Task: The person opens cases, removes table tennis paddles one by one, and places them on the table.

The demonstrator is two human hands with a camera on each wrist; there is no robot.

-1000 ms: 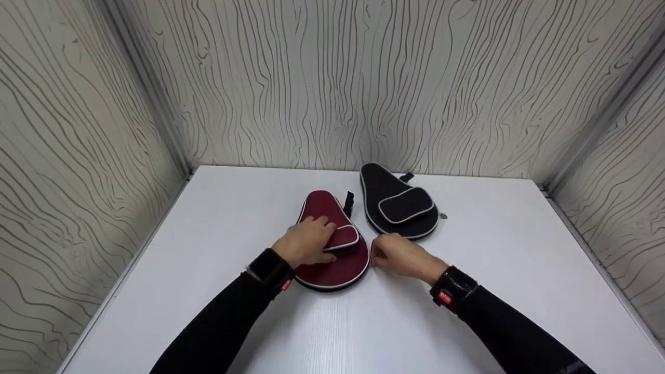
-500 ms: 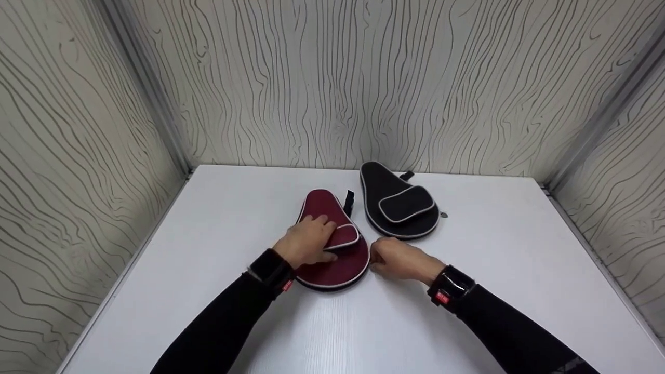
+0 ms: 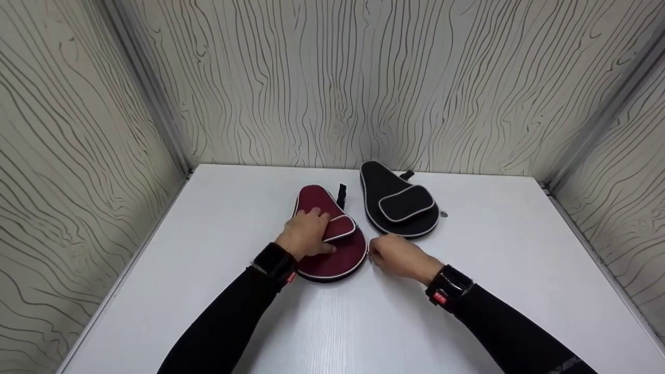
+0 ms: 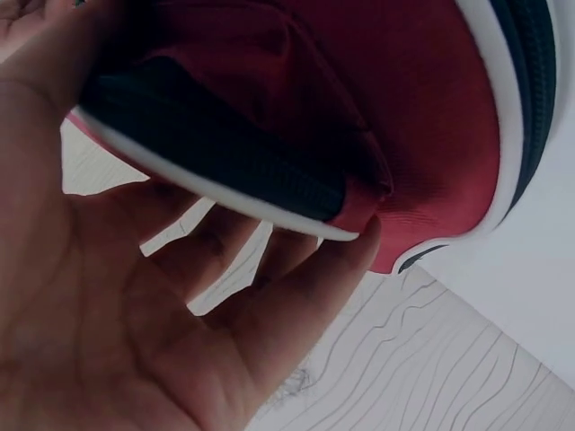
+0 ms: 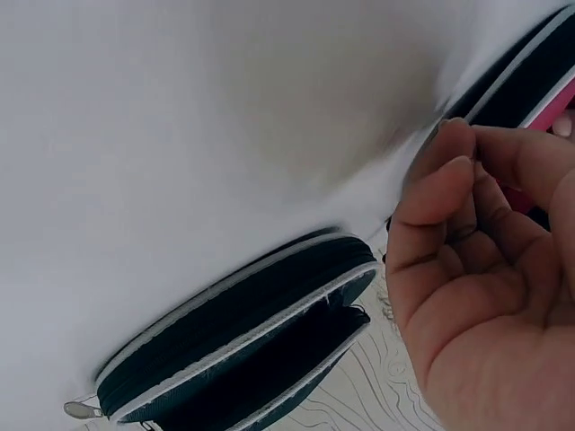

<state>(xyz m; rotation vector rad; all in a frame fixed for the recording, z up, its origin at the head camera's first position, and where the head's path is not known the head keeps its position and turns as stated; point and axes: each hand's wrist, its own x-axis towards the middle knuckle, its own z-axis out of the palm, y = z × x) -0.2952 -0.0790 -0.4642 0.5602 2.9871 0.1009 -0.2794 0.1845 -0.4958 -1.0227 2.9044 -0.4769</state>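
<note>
A dark red table tennis paddle case (image 3: 340, 259) with white piping lies on the white table. My left hand (image 3: 305, 234) is over it and grips its raised front pocket (image 3: 340, 228); in the left wrist view, the fingers (image 4: 301, 301) curl round the pocket's zipped edge. At the case's right edge, my right hand (image 3: 400, 255) has thumb and forefinger pinched together on the zipper pull (image 3: 368, 254), which is mostly hidden. In the right wrist view, the fingertips (image 5: 449, 139) meet beside the case's zipped side (image 5: 517, 85).
A black paddle case (image 3: 387, 192) with pale piping lies behind my right hand, near the back wall (image 3: 337, 83). Its metal zipper pull (image 3: 443, 213) sticks out at the right. A black strap (image 3: 342, 195) rises beside the red case. Wood-grain panels enclose the table on three sides.
The red case and my left hand have shifted slightly back and left, and the case has turned a little. My right hand stays almost where it was. The black case has not moved.
</note>
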